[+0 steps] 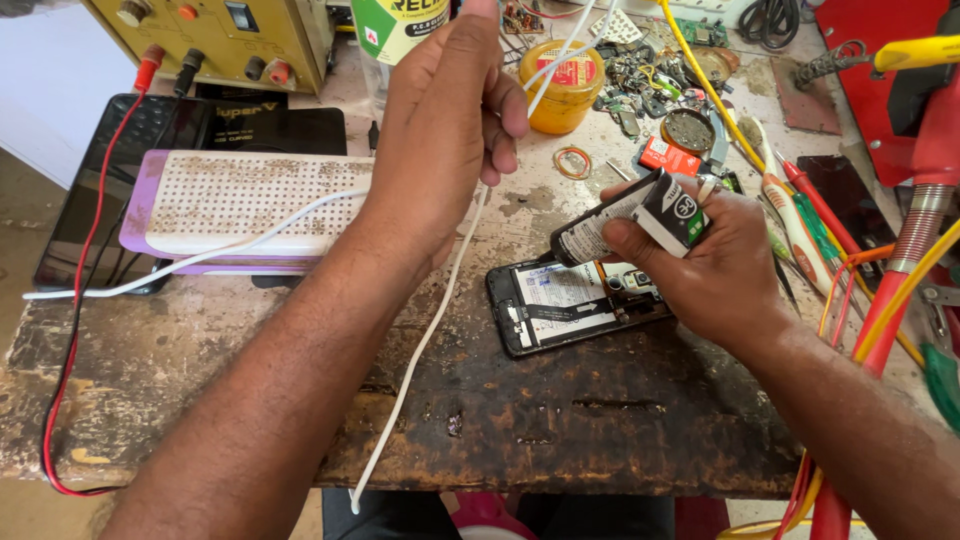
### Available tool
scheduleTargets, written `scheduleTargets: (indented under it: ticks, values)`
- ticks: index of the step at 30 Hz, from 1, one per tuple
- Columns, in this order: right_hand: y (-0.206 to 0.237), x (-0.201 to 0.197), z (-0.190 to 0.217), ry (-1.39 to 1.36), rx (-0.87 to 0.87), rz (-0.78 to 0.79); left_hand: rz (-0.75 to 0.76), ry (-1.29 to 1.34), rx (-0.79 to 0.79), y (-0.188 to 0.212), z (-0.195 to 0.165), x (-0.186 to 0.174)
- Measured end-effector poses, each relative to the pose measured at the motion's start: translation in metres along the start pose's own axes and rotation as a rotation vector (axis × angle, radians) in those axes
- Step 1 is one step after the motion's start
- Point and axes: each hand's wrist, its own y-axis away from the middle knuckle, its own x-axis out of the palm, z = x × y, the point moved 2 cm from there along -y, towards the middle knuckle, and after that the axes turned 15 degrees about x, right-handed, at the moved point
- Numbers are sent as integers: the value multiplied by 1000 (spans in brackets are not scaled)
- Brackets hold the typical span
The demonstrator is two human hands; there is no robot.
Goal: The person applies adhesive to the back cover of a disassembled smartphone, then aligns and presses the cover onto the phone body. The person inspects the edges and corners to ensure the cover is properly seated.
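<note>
Right hand (715, 265) around battery (625, 215), above phone (570, 305)

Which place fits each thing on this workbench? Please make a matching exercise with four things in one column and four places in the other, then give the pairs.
Things:
1. white cable
2. black tube
3. opened phone
4. yellow jar

Places:
A. flat on the bench, under the right hand
B. pinched in the left hand, trailing off the front edge
C. at the back, beyond both hands
D. gripped in the right hand, tilted down to the left

Pairs: 1-B, 2-D, 3-A, 4-C
</note>
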Motion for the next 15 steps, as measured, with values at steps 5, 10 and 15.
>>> scheduleTargets:
  ticks: [5,10,15]
  values:
    - [0,-6,-2,-28,28,-16,-9,12,-14,0,-1,0]
    - [1,-13,-6,-22,22,-37,-5,24,-17,0,-2,0]
    - [2,-20,-11,-58,12,-34,-8,32,-16,0,-3,-1]
